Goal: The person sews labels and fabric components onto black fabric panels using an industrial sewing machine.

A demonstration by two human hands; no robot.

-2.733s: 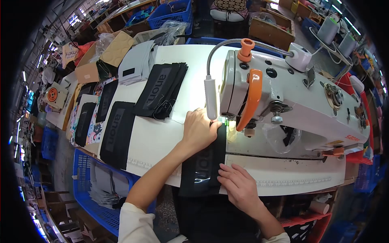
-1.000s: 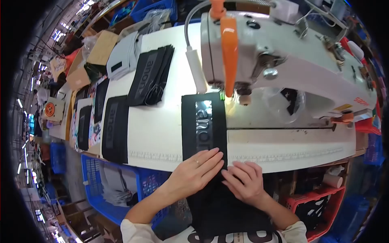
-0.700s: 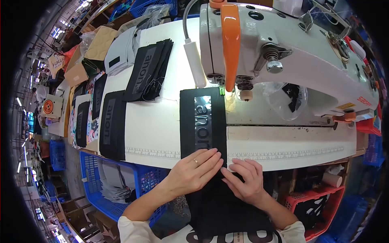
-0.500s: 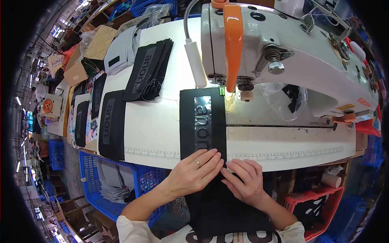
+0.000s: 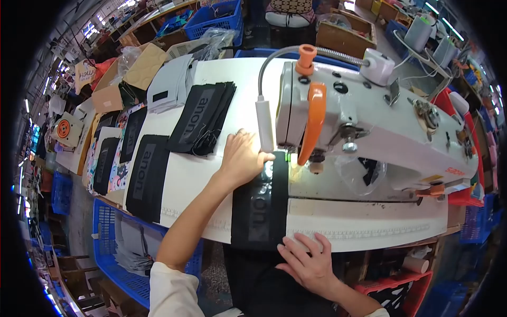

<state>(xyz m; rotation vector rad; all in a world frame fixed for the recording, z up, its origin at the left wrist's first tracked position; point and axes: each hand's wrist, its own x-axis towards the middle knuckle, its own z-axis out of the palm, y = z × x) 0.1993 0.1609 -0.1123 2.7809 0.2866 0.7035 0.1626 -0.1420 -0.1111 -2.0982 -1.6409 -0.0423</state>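
A long black fabric panel [image 5: 242,222] with a glossy "anon." patch [image 5: 260,211] lies on the sewing table, its far end by the sewing machine's needle area [image 5: 296,158]. My left hand [image 5: 240,161] is at that far end, covering its left corner. Its thumb points right across the fabric, apart from the bent fingers, whose tips are partly lost in the glare. At the panel's near right corner, my right hand [image 5: 309,264] has its fingers spread, fingertips touching the edge. Black cloth hangs below the table edge.
The sewing machine [image 5: 364,127] with its orange lever [image 5: 315,119] and white lamp [image 5: 265,127] stands on the right. Stacked black "anon" panels [image 5: 203,119] and another stack [image 5: 148,179] lie left. A blue basket [image 5: 105,222] and red basket [image 5: 422,290] sit below.
My left hand has moved from the panel's near end up to its far end by the needle. The right hand stays near the close edge, fingers now more spread. The view has shifted.
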